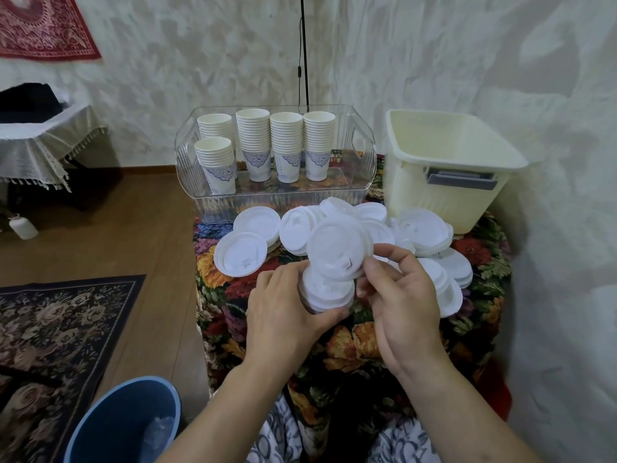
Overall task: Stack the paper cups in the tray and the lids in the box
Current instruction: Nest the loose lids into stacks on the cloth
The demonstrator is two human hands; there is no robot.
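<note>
Lids point(337, 248): white plastic, one single lid pinched at its edge by right hand point(405, 295), tilted above short nested stack point(325, 294) gripped round its side by left hand point(283, 315); both held just over middle of table point(350, 342), near its front half

Remaining loose lids point(245, 253): scattered flat and overlapping across far half of table, from left edge to right edge, just in front of tray point(277, 198); exact count not possible, many hidden under one another, well over a dozen visible

Paper cups point(253, 142): five stacks, upright inside clear tray at far left corner of table; four in back row, one in front at tray's left end; none loose outside

Box point(444, 182): one, cream plastic, grey handle, far right corner of table, touching lid pile; inside mostly out of sight, no lids visible in it

Judged stage: cups done, lids being nested in hand, none yet boxed

Risks, judged: tilted lid seated crooked on stack, jamming or popping off if pressed off-centre; stack slipping from left-hand grip as it grows taller; lids at left edge of table, partly overhanging, knocked to floor by a forearm reaching across; blue bucket point(127, 426) below that edge likely to catch a fallen one
</note>
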